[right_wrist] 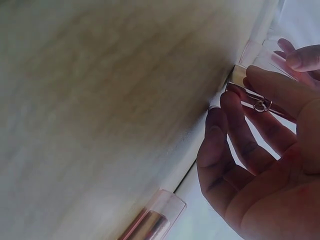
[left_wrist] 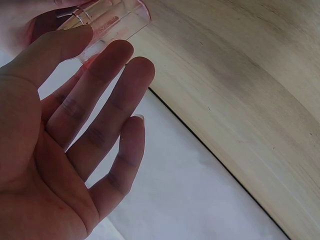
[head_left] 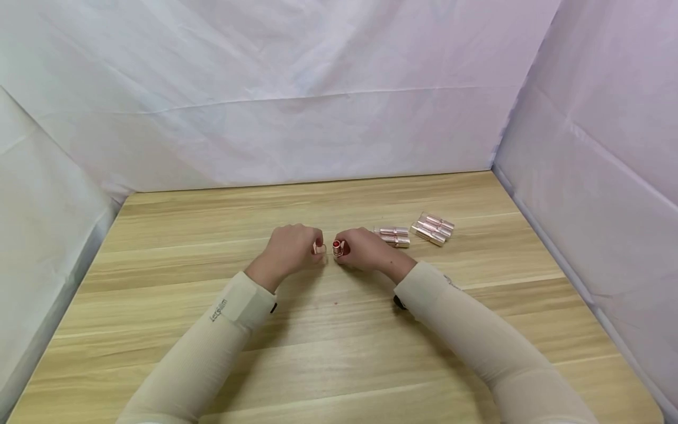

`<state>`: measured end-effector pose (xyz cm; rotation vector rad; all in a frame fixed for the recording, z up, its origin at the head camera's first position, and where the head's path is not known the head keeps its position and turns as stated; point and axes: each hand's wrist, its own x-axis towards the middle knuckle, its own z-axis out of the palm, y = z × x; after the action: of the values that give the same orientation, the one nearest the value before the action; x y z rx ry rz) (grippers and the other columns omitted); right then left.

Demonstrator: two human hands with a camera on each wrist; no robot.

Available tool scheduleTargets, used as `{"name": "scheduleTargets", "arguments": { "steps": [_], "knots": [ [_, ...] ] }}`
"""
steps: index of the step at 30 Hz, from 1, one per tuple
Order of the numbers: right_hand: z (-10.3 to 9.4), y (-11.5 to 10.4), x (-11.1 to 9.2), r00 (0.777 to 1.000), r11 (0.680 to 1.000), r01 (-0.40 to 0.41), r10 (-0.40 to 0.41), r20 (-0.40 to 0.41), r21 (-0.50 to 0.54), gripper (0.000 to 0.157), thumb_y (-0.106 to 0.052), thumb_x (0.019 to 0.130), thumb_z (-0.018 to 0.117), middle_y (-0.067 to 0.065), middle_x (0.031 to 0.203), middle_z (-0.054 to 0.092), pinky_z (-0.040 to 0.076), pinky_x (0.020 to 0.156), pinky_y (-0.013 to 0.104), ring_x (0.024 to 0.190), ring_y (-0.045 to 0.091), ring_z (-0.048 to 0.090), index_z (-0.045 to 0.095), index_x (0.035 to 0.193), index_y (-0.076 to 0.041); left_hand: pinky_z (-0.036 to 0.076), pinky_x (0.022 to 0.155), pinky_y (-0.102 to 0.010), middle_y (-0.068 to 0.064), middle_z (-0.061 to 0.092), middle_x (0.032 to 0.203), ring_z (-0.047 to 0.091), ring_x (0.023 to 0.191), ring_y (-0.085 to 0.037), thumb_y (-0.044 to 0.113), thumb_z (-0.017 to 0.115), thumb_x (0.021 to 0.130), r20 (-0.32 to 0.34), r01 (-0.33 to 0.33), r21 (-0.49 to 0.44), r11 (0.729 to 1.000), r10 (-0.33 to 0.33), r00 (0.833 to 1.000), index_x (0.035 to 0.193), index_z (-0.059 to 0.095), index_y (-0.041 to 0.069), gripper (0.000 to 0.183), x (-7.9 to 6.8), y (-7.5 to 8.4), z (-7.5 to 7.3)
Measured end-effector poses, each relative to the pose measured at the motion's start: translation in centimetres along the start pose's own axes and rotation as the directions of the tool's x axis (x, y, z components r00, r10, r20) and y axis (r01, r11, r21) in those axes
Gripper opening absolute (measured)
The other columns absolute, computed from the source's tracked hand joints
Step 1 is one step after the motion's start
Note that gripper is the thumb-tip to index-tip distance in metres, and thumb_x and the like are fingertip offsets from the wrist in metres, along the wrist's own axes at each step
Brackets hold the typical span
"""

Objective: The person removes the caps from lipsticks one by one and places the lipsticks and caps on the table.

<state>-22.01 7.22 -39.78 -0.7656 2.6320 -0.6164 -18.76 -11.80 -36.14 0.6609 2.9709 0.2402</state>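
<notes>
My left hand (head_left: 291, 250) pinches a clear plastic cap (left_wrist: 117, 27) between thumb and fingertips, the other fingers loosely extended. Just to its right, my right hand (head_left: 362, 248) grips a metallic rose-gold lipstick (right_wrist: 242, 94), its red tip (head_left: 336, 244) showing uncapped and pointing up in the head view. A small ring hangs on the tube's side in the right wrist view. Cap and lipstick are held close together, with a narrow gap between them in the head view. Fingers hide part of both.
Two capped lipsticks (head_left: 394, 237) lie side by side just beyond my right hand. Farther right lies another group of capped lipsticks (head_left: 433, 228). The wooden table (head_left: 339, 353) is bordered by white cloth walls (head_left: 296, 135) at the back and sides.
</notes>
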Motion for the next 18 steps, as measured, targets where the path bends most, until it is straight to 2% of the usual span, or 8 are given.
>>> {"name": "scheduleTargets", "arguments": {
  "steps": [7, 18],
  "knots": [
    [-0.07, -0.1, 0.25, 1.0, 1.0, -0.006, 0.006, 0.008, 0.008, 0.009, -0.019, 0.091, 0.074, -0.001, 0.082, 0.064, 0.047, 0.07, 0.028, 0.076, 0.013, 0.057, 0.066, 0.09, -0.015, 0.053, 0.06, -0.038, 0.006, 0.073, 0.079, 0.065, 0.071, -0.016, 0.03, 0.075, 0.087, 0.007, -0.001, 0.015, 1.0, 0.001, 1.0, 0.097, 0.074, 0.014, 0.019, 0.11, 0.19, -0.04],
    [-0.15, -0.12, 0.68, 0.999, 1.0, -0.025, 0.024, 0.023, 0.018, 0.013, -0.018, 0.091, 0.074, -0.001, 0.076, 0.063, 0.045, 0.067, 0.027, 0.069, 0.012, 0.055, 0.065, 0.081, -0.014, 0.053, 0.06, -0.038, 0.006, 0.073, 0.079, 0.065, 0.071, -0.016, 0.029, 0.075, 0.088, 0.004, 0.02, 0.025, 1.0, -0.02, 1.0, 0.102, 0.074, 0.014, 0.02, 0.25, 0.33, 0.2]
  ]
}}
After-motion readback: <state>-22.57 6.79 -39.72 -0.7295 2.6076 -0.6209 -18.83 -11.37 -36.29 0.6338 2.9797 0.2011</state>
